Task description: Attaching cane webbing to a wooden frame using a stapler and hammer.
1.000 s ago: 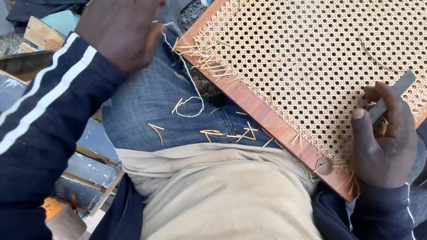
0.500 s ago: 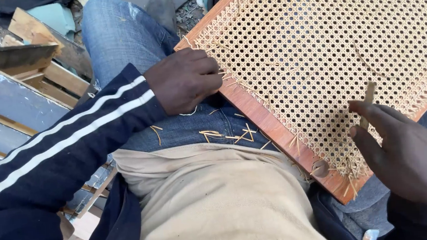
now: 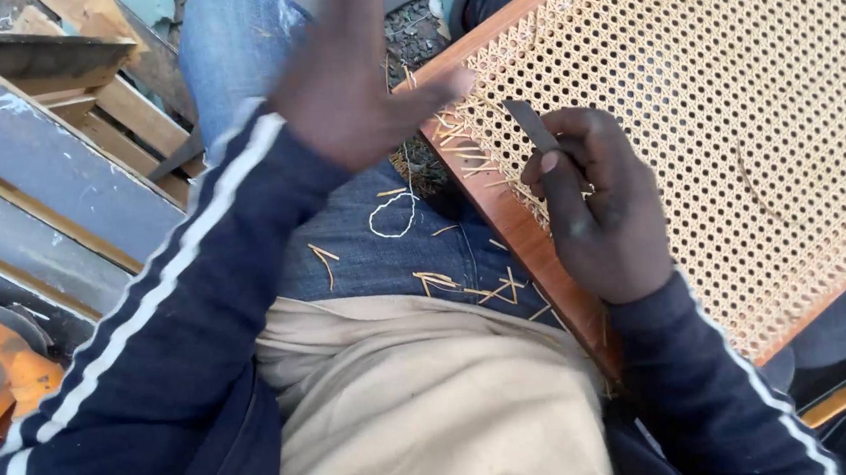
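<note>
Outdoor ground, grey wooden planks (image 3: 32, 185) left of left hand (image 3: 353, 84), which is raised, open, empty. Right hand (image 3: 599, 205) grips a dark blade (image 3: 529, 126) on the woven cane seat panel (image 3: 712, 118), across the lap.

Honestly nothing like that around me right now: no packages, no labels, no signs, no screens anywhere I can see.
</note>
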